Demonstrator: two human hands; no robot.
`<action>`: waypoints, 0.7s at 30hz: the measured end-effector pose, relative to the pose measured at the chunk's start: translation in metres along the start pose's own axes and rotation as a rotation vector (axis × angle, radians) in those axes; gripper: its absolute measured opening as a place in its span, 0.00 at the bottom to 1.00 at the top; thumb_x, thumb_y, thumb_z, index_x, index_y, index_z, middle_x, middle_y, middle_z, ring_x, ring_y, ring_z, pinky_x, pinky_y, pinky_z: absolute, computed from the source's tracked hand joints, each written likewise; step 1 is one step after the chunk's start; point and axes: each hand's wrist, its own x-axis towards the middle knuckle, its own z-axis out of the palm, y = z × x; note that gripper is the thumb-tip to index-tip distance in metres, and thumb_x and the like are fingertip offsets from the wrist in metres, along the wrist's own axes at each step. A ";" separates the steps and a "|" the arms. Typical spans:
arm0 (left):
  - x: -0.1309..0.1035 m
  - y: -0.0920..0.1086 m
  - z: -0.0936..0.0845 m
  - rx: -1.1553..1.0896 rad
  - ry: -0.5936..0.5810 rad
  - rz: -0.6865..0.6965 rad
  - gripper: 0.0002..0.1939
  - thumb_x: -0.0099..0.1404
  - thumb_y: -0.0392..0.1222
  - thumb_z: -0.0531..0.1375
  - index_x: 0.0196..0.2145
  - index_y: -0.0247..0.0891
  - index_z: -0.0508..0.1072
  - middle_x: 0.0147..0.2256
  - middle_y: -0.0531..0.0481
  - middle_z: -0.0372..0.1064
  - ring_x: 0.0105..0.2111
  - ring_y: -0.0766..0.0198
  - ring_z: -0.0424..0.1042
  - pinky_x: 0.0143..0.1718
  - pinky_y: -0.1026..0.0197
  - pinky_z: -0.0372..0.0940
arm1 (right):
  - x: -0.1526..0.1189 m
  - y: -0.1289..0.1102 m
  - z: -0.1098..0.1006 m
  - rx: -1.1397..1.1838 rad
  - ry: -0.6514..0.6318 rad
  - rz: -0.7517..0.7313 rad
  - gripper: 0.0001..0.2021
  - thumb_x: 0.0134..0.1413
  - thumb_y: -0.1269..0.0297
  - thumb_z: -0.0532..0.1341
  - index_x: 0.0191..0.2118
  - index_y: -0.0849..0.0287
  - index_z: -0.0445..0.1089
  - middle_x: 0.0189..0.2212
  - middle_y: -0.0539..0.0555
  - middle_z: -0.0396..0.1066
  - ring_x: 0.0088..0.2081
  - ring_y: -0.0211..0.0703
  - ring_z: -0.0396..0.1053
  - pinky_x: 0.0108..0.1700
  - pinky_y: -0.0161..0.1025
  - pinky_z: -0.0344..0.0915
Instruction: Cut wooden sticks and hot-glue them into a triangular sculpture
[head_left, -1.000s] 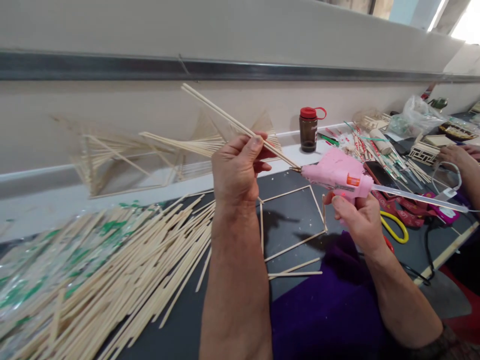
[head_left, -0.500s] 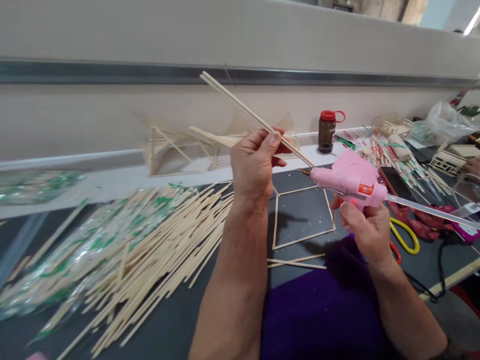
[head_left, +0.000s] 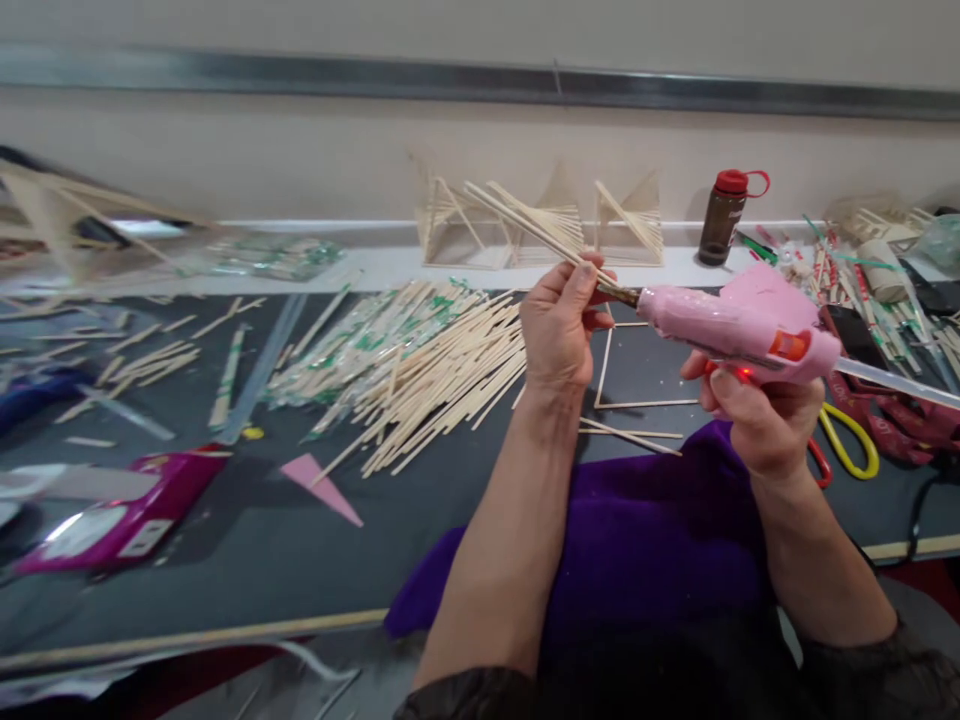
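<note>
My left hand pinches thin wooden sticks that slant up to the left; they look like two lying side by side. In my right hand is a pink hot glue gun, gripped by its handle, with a clear glue stick jutting from its rear. The gun's metal nozzle is at the lower end of the sticks, close by my left fingertips; whether it touches them I cannot tell. Below my hands, a stick frame lies on the dark table, partly hidden by my hand and the gun.
Many loose sticks and bagged ones lie to the left. Stick structures stand along the wall beside a red-capped bottle. Yellow-and-red scissors lie at right, a magenta packet at far left.
The view has swung left and down, showing more of the table. The glue gun's nozzle has come closer to my left fingers and the sticks' lower end. Both hands keep their hold.
</note>
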 end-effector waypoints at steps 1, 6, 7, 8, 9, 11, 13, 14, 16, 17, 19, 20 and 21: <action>-0.002 -0.007 -0.002 -0.020 -0.007 -0.017 0.09 0.59 0.48 0.70 0.33 0.42 0.80 0.28 0.52 0.78 0.25 0.68 0.75 0.20 0.69 0.64 | -0.001 0.000 0.000 0.008 -0.017 -0.003 0.06 0.55 0.56 0.68 0.32 0.51 0.78 0.29 0.52 0.78 0.25 0.42 0.72 0.29 0.44 0.74; -0.013 -0.032 -0.002 -0.031 -0.028 -0.082 0.07 0.57 0.45 0.69 0.31 0.42 0.79 0.27 0.53 0.76 0.25 0.68 0.75 0.21 0.69 0.65 | 0.000 -0.001 -0.005 0.061 -0.130 -0.003 0.08 0.54 0.54 0.69 0.31 0.51 0.79 0.28 0.53 0.79 0.23 0.42 0.71 0.27 0.43 0.73; -0.016 -0.033 -0.003 -0.027 -0.026 -0.086 0.08 0.57 0.47 0.69 0.31 0.42 0.79 0.27 0.53 0.76 0.25 0.68 0.75 0.20 0.70 0.64 | 0.000 -0.001 -0.005 0.099 -0.156 -0.017 0.07 0.54 0.55 0.70 0.31 0.51 0.80 0.28 0.52 0.79 0.22 0.40 0.69 0.26 0.43 0.72; -0.019 -0.033 -0.004 -0.020 -0.023 -0.093 0.09 0.56 0.48 0.70 0.31 0.42 0.79 0.27 0.53 0.76 0.25 0.68 0.74 0.20 0.70 0.64 | 0.001 -0.002 -0.006 0.135 -0.182 -0.023 0.06 0.54 0.56 0.70 0.31 0.51 0.80 0.28 0.52 0.79 0.21 0.39 0.68 0.25 0.41 0.71; -0.021 -0.032 -0.007 -0.009 -0.023 -0.104 0.10 0.55 0.49 0.70 0.30 0.41 0.79 0.27 0.53 0.76 0.25 0.68 0.74 0.19 0.71 0.63 | 0.002 -0.002 -0.006 0.166 -0.198 -0.021 0.06 0.54 0.57 0.69 0.30 0.51 0.80 0.27 0.51 0.79 0.20 0.37 0.66 0.23 0.39 0.68; -0.027 -0.028 -0.017 0.018 -0.038 -0.139 0.13 0.52 0.51 0.72 0.28 0.41 0.78 0.27 0.52 0.77 0.23 0.69 0.72 0.17 0.71 0.62 | 0.003 -0.001 -0.005 0.191 -0.202 0.008 0.07 0.55 0.57 0.69 0.29 0.52 0.79 0.25 0.50 0.77 0.19 0.35 0.63 0.20 0.36 0.63; -0.032 -0.022 -0.029 0.050 -0.052 -0.158 0.15 0.50 0.52 0.73 0.27 0.40 0.77 0.26 0.52 0.76 0.22 0.69 0.73 0.15 0.72 0.61 | 0.004 0.000 -0.003 0.168 -0.188 0.045 0.10 0.54 0.55 0.69 0.27 0.54 0.77 0.24 0.50 0.76 0.18 0.34 0.62 0.19 0.35 0.60; -0.035 -0.019 -0.034 0.057 -0.041 -0.152 0.15 0.49 0.52 0.73 0.27 0.40 0.77 0.26 0.52 0.76 0.23 0.68 0.73 0.15 0.72 0.61 | 0.004 0.001 -0.002 0.149 -0.183 0.060 0.11 0.53 0.53 0.69 0.27 0.54 0.77 0.23 0.50 0.76 0.18 0.34 0.62 0.19 0.35 0.60; -0.038 -0.015 -0.041 0.061 -0.007 -0.130 0.15 0.49 0.52 0.74 0.27 0.41 0.77 0.26 0.52 0.77 0.24 0.68 0.74 0.15 0.72 0.61 | 0.005 0.004 0.000 0.127 -0.190 0.094 0.13 0.52 0.50 0.70 0.27 0.55 0.77 0.24 0.50 0.76 0.18 0.33 0.61 0.19 0.35 0.61; -0.039 -0.013 -0.042 0.061 0.001 -0.122 0.15 0.50 0.52 0.74 0.27 0.40 0.77 0.26 0.52 0.77 0.24 0.68 0.75 0.15 0.72 0.61 | 0.006 0.005 0.000 0.132 -0.197 0.112 0.14 0.51 0.49 0.70 0.27 0.55 0.77 0.24 0.50 0.76 0.18 0.33 0.61 0.19 0.35 0.61; -0.040 -0.013 -0.041 0.061 0.002 -0.105 0.14 0.51 0.51 0.73 0.28 0.40 0.78 0.26 0.51 0.77 0.24 0.68 0.75 0.15 0.72 0.61 | 0.007 0.007 0.001 0.151 -0.209 0.143 0.15 0.51 0.48 0.69 0.27 0.56 0.77 0.25 0.51 0.76 0.18 0.33 0.61 0.19 0.35 0.62; -0.039 -0.013 -0.040 0.064 -0.006 -0.104 0.14 0.51 0.50 0.73 0.28 0.40 0.78 0.26 0.51 0.77 0.24 0.68 0.75 0.15 0.72 0.61 | 0.007 0.007 0.001 0.155 -0.215 0.153 0.16 0.51 0.48 0.69 0.27 0.56 0.76 0.24 0.50 0.75 0.18 0.33 0.61 0.19 0.35 0.62; -0.038 -0.014 -0.039 0.067 -0.017 -0.108 0.14 0.51 0.50 0.73 0.28 0.39 0.78 0.26 0.51 0.76 0.24 0.68 0.75 0.15 0.72 0.61 | 0.007 0.007 0.001 0.153 -0.220 0.162 0.16 0.52 0.48 0.69 0.27 0.56 0.76 0.24 0.50 0.75 0.18 0.33 0.61 0.20 0.35 0.62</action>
